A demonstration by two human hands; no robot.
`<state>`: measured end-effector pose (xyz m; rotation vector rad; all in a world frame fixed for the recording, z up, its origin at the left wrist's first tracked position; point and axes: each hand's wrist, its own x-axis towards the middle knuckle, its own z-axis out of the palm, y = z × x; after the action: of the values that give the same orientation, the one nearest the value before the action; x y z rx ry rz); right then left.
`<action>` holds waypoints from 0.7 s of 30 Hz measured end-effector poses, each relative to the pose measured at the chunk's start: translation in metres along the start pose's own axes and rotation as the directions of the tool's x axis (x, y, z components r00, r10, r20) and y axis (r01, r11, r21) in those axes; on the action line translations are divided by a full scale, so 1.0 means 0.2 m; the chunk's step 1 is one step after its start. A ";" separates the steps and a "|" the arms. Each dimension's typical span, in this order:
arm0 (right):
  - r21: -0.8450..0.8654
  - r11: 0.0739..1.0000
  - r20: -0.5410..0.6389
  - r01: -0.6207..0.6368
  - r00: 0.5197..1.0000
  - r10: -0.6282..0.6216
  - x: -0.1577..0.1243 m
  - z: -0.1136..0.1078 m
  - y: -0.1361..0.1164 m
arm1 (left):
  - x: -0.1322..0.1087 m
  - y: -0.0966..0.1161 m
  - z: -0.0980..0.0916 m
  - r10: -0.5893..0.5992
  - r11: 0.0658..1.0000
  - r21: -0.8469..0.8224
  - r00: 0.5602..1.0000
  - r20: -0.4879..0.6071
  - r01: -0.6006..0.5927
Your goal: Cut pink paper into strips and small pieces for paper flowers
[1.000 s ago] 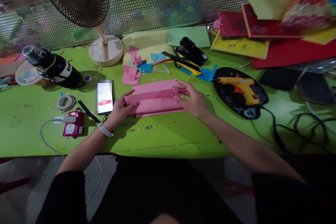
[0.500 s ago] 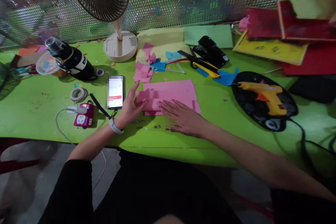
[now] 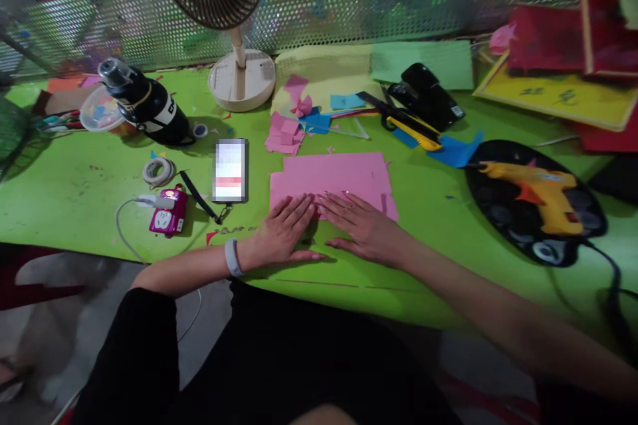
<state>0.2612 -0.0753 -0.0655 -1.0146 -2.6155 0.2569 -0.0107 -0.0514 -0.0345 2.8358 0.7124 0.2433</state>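
Note:
Pink paper (image 3: 331, 174) lies flat on the green table (image 3: 419, 279) in front of me, with uneven edges at its sides. My left hand (image 3: 284, 232) rests with stretched fingers on its near left edge. Beside it, my right hand (image 3: 366, 229) lies flat, its fingertips on the near edge of the same paper. The fingertips of both hands almost meet near the middle. Neither hand grips anything. Small pink paper pieces (image 3: 285, 133) and a folded pink bow shape (image 3: 302, 105) sit beyond the paper's far left corner.
A phone (image 3: 230, 171), a power adapter (image 3: 168, 211), a tape roll (image 3: 158, 172) and a black bottle (image 3: 149, 109) stand left. A fan (image 3: 242, 89) is behind. Rightward lie a utility knife (image 3: 413, 131), a black stapler (image 3: 428, 98) and a yellow glue gun (image 3: 541, 196) on a black tray.
My left hand has moved from the paper's left side to its near edge, next to my right hand. The camera view has shifted slightly left.

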 end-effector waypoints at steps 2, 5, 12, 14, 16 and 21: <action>0.009 1.000 -0.005 -0.002 1.000 0.002 0.00 0.00 0.00 | 0.00 0.01 0.00 -0.018 1.000 -0.003 1.000 0.023 0.018; 0.017 1.000 0.005 -0.003 1.000 0.003 -0.01 0.00 0.00 | -0.01 0.02 -0.01 -0.037 0.999 0.001 0.999 0.040 0.037; -0.001 1.000 0.030 0.011 0.999 -0.011 0.01 -0.04 -0.02 | -0.02 0.02 -0.02 0.003 1.000 0.030 1.000 0.004 -0.003; 0.009 1.000 0.057 0.003 0.998 -0.004 0.02 -0.05 -0.02 | -0.01 0.01 -0.02 0.003 0.999 0.039 1.000 -0.003 -0.003; 0.022 1.000 0.083 -0.009 0.997 0.007 0.03 -0.06 -0.02 | -0.01 0.00 -0.01 0.002 0.999 0.040 1.000 -0.004 -0.002; 0.044 0.999 0.114 -0.020 0.993 0.015 0.03 -0.07 -0.01 | -0.01 0.00 0.01 -0.003 0.999 0.050 1.000 -0.009 0.003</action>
<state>0.2597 -0.0718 -0.0509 -1.0371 -2.6900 0.3865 -0.0115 -0.0526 -0.0362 2.8826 0.7349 0.2416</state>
